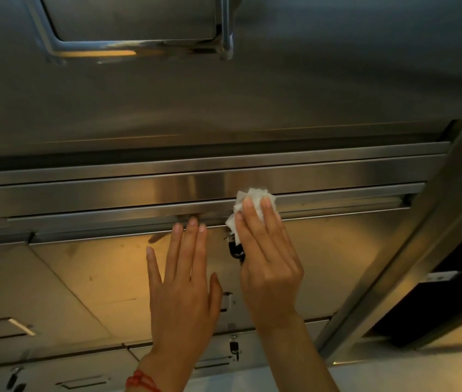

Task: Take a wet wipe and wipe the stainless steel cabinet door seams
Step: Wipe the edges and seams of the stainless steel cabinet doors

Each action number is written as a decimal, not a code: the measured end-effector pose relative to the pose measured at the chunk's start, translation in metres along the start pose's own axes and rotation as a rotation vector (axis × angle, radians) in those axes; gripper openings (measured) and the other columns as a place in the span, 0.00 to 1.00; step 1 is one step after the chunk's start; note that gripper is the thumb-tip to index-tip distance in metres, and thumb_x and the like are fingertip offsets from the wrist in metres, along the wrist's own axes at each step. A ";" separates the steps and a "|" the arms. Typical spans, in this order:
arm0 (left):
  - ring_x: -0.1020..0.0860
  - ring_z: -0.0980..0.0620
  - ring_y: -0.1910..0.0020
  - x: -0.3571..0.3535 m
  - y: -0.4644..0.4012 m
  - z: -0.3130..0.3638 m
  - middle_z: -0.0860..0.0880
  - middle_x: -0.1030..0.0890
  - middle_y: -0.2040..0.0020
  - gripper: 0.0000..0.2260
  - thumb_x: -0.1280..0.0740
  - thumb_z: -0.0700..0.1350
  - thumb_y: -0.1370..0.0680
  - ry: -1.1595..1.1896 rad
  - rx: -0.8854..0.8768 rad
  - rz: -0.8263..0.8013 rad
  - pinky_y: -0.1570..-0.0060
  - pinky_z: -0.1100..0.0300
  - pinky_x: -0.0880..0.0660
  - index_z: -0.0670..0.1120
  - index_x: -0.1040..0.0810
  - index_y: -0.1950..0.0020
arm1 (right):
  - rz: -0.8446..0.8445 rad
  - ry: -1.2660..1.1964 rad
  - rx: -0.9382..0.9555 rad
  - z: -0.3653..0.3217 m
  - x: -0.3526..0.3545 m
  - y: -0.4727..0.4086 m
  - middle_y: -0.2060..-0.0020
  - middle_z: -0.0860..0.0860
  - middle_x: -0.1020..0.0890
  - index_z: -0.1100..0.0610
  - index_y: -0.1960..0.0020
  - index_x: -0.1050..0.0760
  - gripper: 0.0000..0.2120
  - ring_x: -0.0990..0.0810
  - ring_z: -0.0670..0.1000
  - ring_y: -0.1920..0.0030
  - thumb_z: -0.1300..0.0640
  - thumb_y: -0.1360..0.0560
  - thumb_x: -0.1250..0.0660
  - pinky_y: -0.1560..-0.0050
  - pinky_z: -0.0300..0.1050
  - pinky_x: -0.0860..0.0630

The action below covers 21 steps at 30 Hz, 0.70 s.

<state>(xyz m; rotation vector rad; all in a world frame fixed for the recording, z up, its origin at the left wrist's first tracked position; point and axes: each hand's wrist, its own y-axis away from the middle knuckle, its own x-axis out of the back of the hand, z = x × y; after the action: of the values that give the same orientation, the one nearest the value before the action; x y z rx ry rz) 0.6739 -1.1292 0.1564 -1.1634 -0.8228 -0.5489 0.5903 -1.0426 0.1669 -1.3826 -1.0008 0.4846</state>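
Your right hand (266,261) presses a crumpled white wet wipe (253,203) under its closed-together fingertips against the cabinet door (88,267) top-edge seam (337,213), while your empty left hand (184,290) rests flat beside it, fingers slightly spread.

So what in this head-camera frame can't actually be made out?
- Seam under the wet wipe: covered by the wipe and the right hand.
- Dark padlock: partly behind the right hand.
- Recessed handle up top: cut off by the frame edge.
- Small locks bottom left: blurred and cut by the frame edge.
- Door surface under the left hand: covered by the flat palm.
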 end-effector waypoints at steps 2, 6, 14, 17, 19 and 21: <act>0.49 0.50 0.25 -0.001 0.000 0.002 0.43 0.40 0.27 0.28 0.47 0.49 0.26 0.012 0.020 0.004 0.31 0.42 0.52 0.42 0.43 0.27 | -0.010 0.004 0.033 0.004 0.001 -0.002 0.42 0.59 0.21 0.64 0.43 0.22 0.12 0.25 0.59 0.39 0.60 0.24 0.35 0.38 0.54 0.26; 0.56 0.53 0.25 -0.002 0.000 0.004 0.44 0.42 0.26 0.28 0.47 0.49 0.26 0.007 0.031 0.007 0.31 0.43 0.53 0.42 0.44 0.26 | 0.004 0.031 0.028 0.018 0.006 0.000 0.42 0.59 0.21 0.64 0.44 0.21 0.12 0.25 0.59 0.38 0.59 0.22 0.38 0.37 0.54 0.28; 0.48 0.48 0.26 -0.002 0.000 0.005 0.42 0.40 0.27 0.28 0.46 0.49 0.26 -0.007 0.041 0.027 0.32 0.42 0.51 0.42 0.43 0.27 | -0.006 -0.010 -0.007 0.011 0.005 0.000 0.43 0.60 0.21 0.66 0.44 0.21 0.13 0.24 0.61 0.40 0.62 0.26 0.34 0.42 0.55 0.24; 0.44 0.46 0.27 -0.001 0.001 0.006 0.42 0.39 0.27 0.28 0.46 0.49 0.26 -0.002 0.042 0.027 0.32 0.41 0.51 0.42 0.43 0.27 | -0.033 -0.024 0.045 0.006 0.004 -0.002 0.43 0.59 0.21 0.65 0.44 0.22 0.13 0.24 0.60 0.39 0.61 0.26 0.33 0.42 0.54 0.24; 0.44 0.46 0.27 0.000 0.000 0.005 0.42 0.39 0.27 0.27 0.46 0.50 0.25 0.013 0.038 0.029 0.32 0.41 0.50 0.42 0.42 0.27 | -0.037 -0.022 0.055 0.008 0.005 -0.003 0.42 0.59 0.21 0.65 0.43 0.22 0.13 0.24 0.60 0.39 0.61 0.26 0.33 0.40 0.54 0.25; 0.45 0.47 0.27 0.000 0.001 0.005 0.43 0.39 0.27 0.27 0.46 0.51 0.24 0.032 0.038 0.031 0.31 0.41 0.51 0.42 0.42 0.27 | -0.040 -0.003 0.039 0.014 0.007 -0.001 0.42 0.59 0.21 0.65 0.44 0.21 0.13 0.24 0.60 0.39 0.61 0.25 0.34 0.40 0.55 0.25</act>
<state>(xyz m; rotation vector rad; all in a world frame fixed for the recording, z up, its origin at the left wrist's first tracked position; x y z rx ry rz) 0.6734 -1.1246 0.1570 -1.1283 -0.7835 -0.5231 0.5827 -1.0287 0.1680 -1.3247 -1.0146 0.4744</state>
